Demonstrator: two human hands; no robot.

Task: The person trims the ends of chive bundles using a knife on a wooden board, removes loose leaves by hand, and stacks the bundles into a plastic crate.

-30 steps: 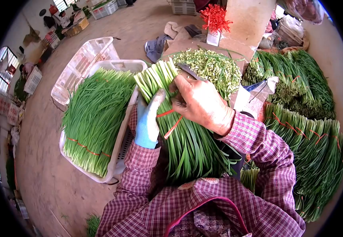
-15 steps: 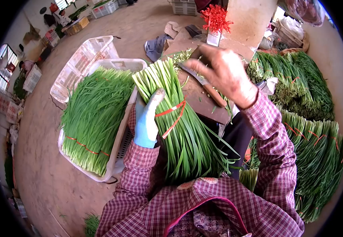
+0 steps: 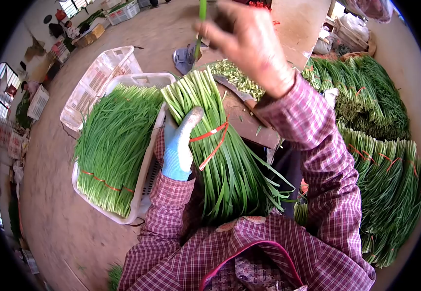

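Observation:
My left hand (image 3: 181, 143), in a white and blue glove, is closed around a bundle of garlic chives (image 3: 205, 106) that leans over my lap. An orange-red band (image 3: 209, 134) circles the bundle, its tail hanging loose. My bare right hand (image 3: 254, 43) is raised above the small table (image 3: 237, 111), blurred by motion. Beside its thumb tip stands a single green chive leaf (image 3: 202, 10); whether the fingers grip it is unclear. Under the right forearm lies a knife (image 3: 234, 89), its handle mostly covered by the sleeve. Chopped stem ends (image 3: 234, 75) are heaped on the table.
On my left, a white plastic crate (image 3: 135, 213) holds banded chives, with another crate (image 3: 99, 72) tilted behind it. Large stacks of chives (image 3: 385, 194) lie on my right. A grey shoe (image 3: 185, 59) shows beyond the table. Other people and crates are at the far left.
My right hand has risen up and left, away from the table, and a green leaf now shows by its thumb. The heap of stem ends has come into fuller view. My left hand keeps its hold.

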